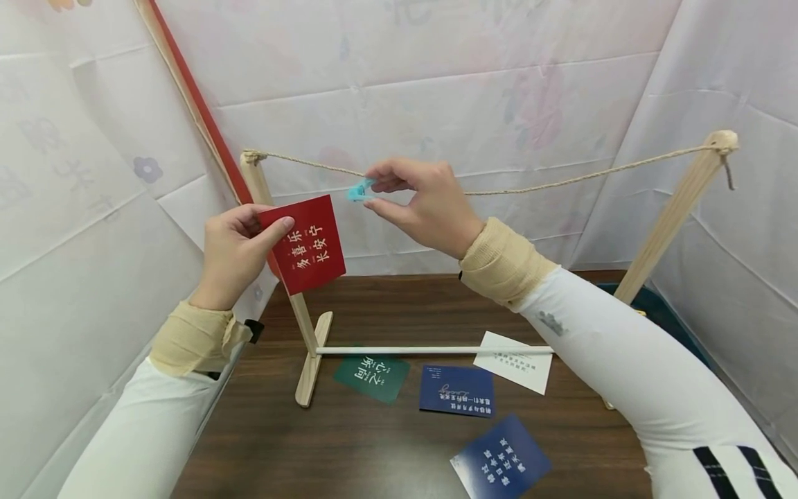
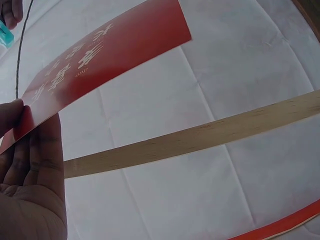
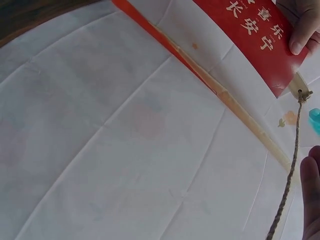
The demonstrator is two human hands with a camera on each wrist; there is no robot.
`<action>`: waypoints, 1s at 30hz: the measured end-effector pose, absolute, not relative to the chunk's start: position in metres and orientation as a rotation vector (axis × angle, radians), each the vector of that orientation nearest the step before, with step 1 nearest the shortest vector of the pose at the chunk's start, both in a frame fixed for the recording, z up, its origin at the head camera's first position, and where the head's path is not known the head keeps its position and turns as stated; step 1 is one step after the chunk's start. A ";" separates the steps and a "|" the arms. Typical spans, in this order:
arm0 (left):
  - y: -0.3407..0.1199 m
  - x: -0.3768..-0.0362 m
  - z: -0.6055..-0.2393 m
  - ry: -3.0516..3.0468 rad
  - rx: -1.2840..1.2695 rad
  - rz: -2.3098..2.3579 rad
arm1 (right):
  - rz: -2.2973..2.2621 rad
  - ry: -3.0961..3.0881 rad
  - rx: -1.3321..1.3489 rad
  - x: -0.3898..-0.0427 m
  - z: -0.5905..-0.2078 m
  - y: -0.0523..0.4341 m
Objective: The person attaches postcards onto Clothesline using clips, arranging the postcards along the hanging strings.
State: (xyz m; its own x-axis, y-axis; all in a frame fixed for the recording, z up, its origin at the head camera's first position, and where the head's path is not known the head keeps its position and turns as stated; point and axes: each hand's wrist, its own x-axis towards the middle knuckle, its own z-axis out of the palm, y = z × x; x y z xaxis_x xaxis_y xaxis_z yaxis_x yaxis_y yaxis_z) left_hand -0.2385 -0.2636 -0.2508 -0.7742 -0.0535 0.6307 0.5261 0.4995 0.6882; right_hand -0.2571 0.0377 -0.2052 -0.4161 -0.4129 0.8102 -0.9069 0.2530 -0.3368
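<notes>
My left hand [image 1: 233, 253] pinches a red card [image 1: 303, 244] with white characters by its upper left corner, beside the left wooden post [image 1: 257, 181]. The same red card [image 2: 105, 60] fills the top of the left wrist view, thumb on its edge. My right hand [image 1: 419, 201] pinches a small turquoise clip [image 1: 359, 188] right at the twine line [image 1: 561, 184] strung between the two posts. In the right wrist view the twine [image 3: 290, 172], the red card [image 3: 255, 42] and a sliver of the clip [image 3: 315, 120] show.
On the dark wooden table [image 1: 262, 443] lie a green card [image 1: 372, 378], a blue card [image 1: 457, 390], a white card [image 1: 514, 361] and another blue card [image 1: 501, 463]. The right post [image 1: 676, 215] and a white base rod [image 1: 430, 350] frame the stand. White cloth walls surround everything.
</notes>
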 end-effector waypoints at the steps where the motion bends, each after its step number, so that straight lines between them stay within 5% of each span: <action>1: -0.263 -0.238 -0.250 -2.150 -0.379 -1.268 | 1.099 -1.946 1.195 -0.257 -0.204 0.037; 30: -0.260 -0.237 -0.231 -2.093 -0.329 -1.264 | 1.078 -1.966 1.167 -0.268 -0.180 -0.001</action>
State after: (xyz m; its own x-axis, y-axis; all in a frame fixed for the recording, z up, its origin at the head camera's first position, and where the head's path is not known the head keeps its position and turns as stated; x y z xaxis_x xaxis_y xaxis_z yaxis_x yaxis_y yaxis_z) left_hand -0.2374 -0.2600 -0.2310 -0.7494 -0.1181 0.6515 0.5215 0.5010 0.6907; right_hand -0.2679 -0.0011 -0.1800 -0.4297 -0.4072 0.8059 -0.8984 0.2819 -0.3366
